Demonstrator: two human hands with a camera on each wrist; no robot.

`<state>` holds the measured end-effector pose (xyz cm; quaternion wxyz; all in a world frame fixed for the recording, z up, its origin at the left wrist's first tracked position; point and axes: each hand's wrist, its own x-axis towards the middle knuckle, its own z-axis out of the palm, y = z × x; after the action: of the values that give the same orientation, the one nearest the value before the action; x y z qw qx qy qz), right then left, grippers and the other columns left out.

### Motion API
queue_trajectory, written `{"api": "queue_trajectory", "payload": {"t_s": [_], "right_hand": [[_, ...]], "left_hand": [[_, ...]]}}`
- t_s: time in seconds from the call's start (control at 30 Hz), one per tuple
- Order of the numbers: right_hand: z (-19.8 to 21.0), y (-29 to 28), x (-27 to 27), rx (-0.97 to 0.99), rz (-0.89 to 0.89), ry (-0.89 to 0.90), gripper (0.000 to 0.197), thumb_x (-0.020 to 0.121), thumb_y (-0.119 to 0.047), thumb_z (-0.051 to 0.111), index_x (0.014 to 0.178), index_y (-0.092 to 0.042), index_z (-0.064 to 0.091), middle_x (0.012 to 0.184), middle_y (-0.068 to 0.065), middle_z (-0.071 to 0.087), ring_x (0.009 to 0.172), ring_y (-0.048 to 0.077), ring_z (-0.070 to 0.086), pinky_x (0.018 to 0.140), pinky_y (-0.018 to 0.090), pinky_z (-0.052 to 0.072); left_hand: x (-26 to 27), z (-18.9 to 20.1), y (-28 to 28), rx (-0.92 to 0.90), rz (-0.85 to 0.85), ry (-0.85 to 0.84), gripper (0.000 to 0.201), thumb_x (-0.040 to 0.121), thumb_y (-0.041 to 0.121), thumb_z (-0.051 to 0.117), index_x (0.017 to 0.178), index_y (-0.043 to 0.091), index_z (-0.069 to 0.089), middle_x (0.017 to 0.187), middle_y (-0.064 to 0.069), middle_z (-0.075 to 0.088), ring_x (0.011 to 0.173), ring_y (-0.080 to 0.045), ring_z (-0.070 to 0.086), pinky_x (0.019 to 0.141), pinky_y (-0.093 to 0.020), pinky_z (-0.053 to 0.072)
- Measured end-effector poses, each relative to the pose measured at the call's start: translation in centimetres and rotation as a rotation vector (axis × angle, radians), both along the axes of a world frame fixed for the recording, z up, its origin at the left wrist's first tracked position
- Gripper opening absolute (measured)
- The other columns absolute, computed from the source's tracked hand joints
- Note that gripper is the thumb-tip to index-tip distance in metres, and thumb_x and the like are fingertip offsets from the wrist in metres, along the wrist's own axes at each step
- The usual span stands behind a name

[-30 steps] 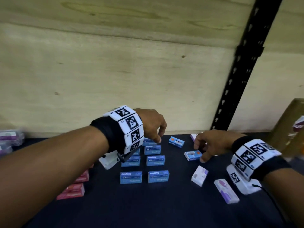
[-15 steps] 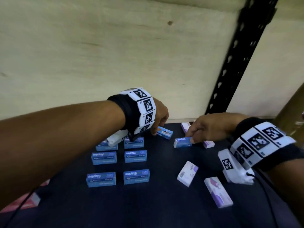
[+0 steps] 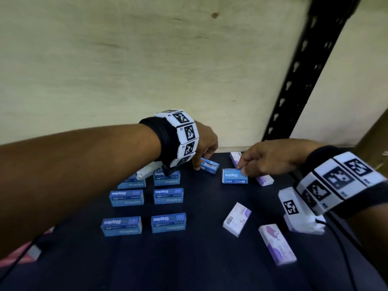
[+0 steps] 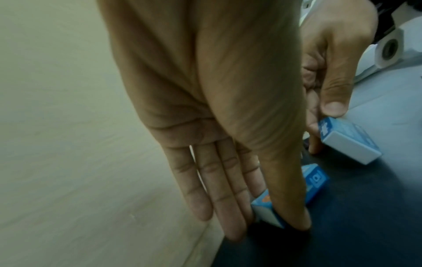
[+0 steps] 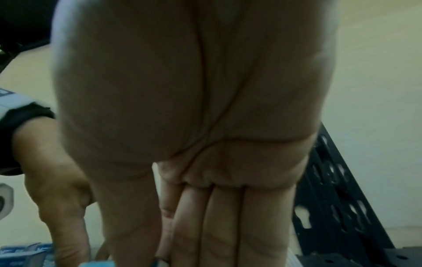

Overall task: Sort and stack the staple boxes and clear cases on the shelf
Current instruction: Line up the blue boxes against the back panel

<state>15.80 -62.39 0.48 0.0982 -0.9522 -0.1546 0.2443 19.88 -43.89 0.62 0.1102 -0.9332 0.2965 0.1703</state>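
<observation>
The left hand (image 3: 204,143) reaches down at the back of the dark shelf (image 3: 199,259) and pinches a small blue staple box (image 3: 210,165) between thumb and fingers; this box lies at an angle and shows a white barcode label. The right hand (image 3: 270,158) pinches another blue box (image 3: 234,176) at its right end; it carries the white word "Staples" upside down. Six blue boxes (image 3: 168,222) stand in two neat columns on the left. Four white and purple boxes (image 3: 237,219) lie scattered on the right, one partly under the right hand.
</observation>
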Motion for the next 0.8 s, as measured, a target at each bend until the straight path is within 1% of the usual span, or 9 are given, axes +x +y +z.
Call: {"api": "queue_trajectory", "payload": {"t_s": [0.07, 0.13, 0.2, 0.3, 0.43, 0.57, 0.6, 0.67, 0.8], "right_hand": [[0.0, 0.0, -0.1, -0.002, 0.006, -0.016, 0.01, 0.098, -0.025, 0.058, 0.103, -0.031, 0.065, 0.076, -0.019, 0.066, 0.067, -0.009, 0.058, 0.066, 0.008, 0.038], [0.1, -0.1, -0.2, -0.012, 0.011, -0.038, 0.01, 0.098, -0.028, 0.058, 0.103, -0.032, 0.065, 0.074, -0.019, 0.065, 0.067, -0.007, 0.057, 0.068, 0.011, 0.038], [0.2, -0.1, -0.4, -0.022, 0.009, -0.059, 0.01, 0.097, -0.03, 0.059, 0.103, -0.034, 0.065, 0.078, -0.019, 0.066, 0.073, -0.004, 0.057, 0.073, 0.013, 0.039], [0.2, -0.1, -0.8, -0.01, -0.002, -0.069, 0.013, 0.097, -0.029, 0.058, 0.108, -0.032, 0.066, 0.082, -0.018, 0.065, 0.077, -0.002, 0.057, 0.071, 0.01, 0.038], [0.3, 0.1, -1.3, -0.039, 0.004, -0.097, 0.011, 0.097, -0.031, 0.058, 0.105, -0.033, 0.065, 0.084, -0.019, 0.064, 0.08, -0.003, 0.057, 0.075, 0.013, 0.039], [0.5, 0.6, -1.8, 0.021, -0.056, -0.087, 0.01, 0.098, -0.024, 0.057, 0.104, -0.026, 0.066, 0.085, -0.014, 0.068, 0.073, -0.005, 0.06, 0.067, 0.008, 0.042], [0.4, 0.8, -1.9, 0.04, -0.083, -0.098, 0.013, 0.098, -0.022, 0.057, 0.107, -0.022, 0.066, 0.089, -0.009, 0.071, 0.077, 0.0, 0.065, 0.071, 0.012, 0.047], [0.2, 1.0, -1.9, 0.075, -0.141, -0.097, 0.017, 0.098, -0.019, 0.055, 0.112, -0.016, 0.065, 0.094, 0.005, 0.075, 0.084, 0.015, 0.071, 0.081, 0.027, 0.054], [0.7, 2.2, -3.0, 0.119, -0.182, -0.098, 0.015, 0.101, -0.015, 0.045, 0.111, -0.016, 0.057, 0.094, 0.016, 0.074, 0.088, 0.031, 0.072, 0.079, 0.04, 0.058]], "left_hand": [[-0.3, 0.2, 0.4, -0.019, -0.003, -0.029, 0.033, 0.086, 0.026, 0.073, 0.115, 0.013, 0.063, 0.081, 0.008, 0.056, 0.084, -0.013, 0.053, 0.065, -0.022, 0.04], [-0.7, 0.3, 1.0, -0.034, -0.008, -0.087, 0.024, 0.092, 0.025, 0.065, 0.114, 0.016, 0.065, 0.08, 0.009, 0.055, 0.087, -0.017, 0.057, 0.073, -0.024, 0.04], [-1.1, 0.4, 1.7, -0.048, -0.002, -0.127, 0.021, 0.094, 0.025, 0.062, 0.112, 0.017, 0.067, 0.084, 0.008, 0.055, 0.093, -0.02, 0.061, 0.074, -0.025, 0.042], [-1.9, 0.8, 2.4, -0.089, 0.028, -0.15, 0.023, 0.096, 0.024, 0.058, 0.116, 0.017, 0.065, 0.089, 0.006, 0.052, 0.087, -0.017, 0.053, 0.074, -0.025, 0.038], [-3.5, 2.4, 3.9, -0.118, 0.061, -0.139, 0.023, 0.098, 0.025, 0.056, 0.117, 0.014, 0.064, 0.095, 0.002, 0.063, 0.086, -0.019, 0.058, 0.08, -0.029, 0.048], [-6.0, 4.2, 5.9, -0.116, 0.09, -0.142, 0.027, 0.1, 0.027, 0.052, 0.122, 0.014, 0.061, 0.11, -0.001, 0.066, 0.094, -0.02, 0.06, 0.084, -0.03, 0.048], [-6.9, 4.7, 6.5, -0.107, 0.094, -0.155, 0.028, 0.1, 0.028, 0.051, 0.123, 0.015, 0.061, 0.114, -0.001, 0.065, 0.096, -0.019, 0.058, 0.084, -0.029, 0.046], [-8.5, 5.6, 7.6, -0.1, 0.114, -0.17, 0.03, 0.1, 0.03, 0.05, 0.125, 0.017, 0.06, 0.118, 0.0, 0.064, 0.097, -0.018, 0.057, 0.084, -0.028, 0.045], [-12.1, 6.9, 9.7, -0.062, 0.137, -0.163, 0.031, 0.1, 0.032, 0.049, 0.125, 0.019, 0.06, 0.121, 0.001, 0.063, 0.093, -0.014, 0.052, 0.084, -0.028, 0.044]]}}
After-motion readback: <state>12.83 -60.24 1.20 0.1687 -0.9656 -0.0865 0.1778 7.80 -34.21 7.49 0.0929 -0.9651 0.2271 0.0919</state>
